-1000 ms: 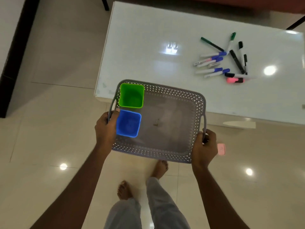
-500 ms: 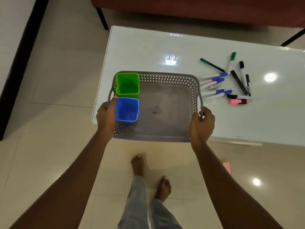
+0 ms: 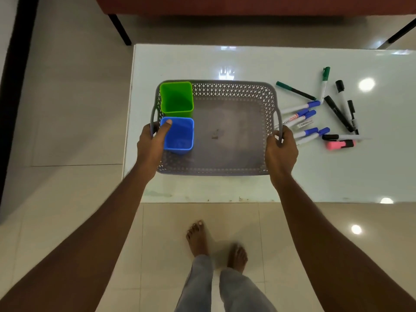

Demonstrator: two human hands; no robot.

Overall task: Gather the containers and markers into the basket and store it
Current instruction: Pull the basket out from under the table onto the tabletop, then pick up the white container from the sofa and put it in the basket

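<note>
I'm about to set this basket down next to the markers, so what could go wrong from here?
1. The basket sits close to the markers; its right side, where the right hand grips, could nudge them and they might roll.
2. The green cup and blue cup stand loose inside by the left hand; a tilt could tip them.

My right hand [image 3: 281,149] hides the near ends of the markers [image 3: 301,118]; the table [image 3: 202,188] runs off the right edge.
</note>
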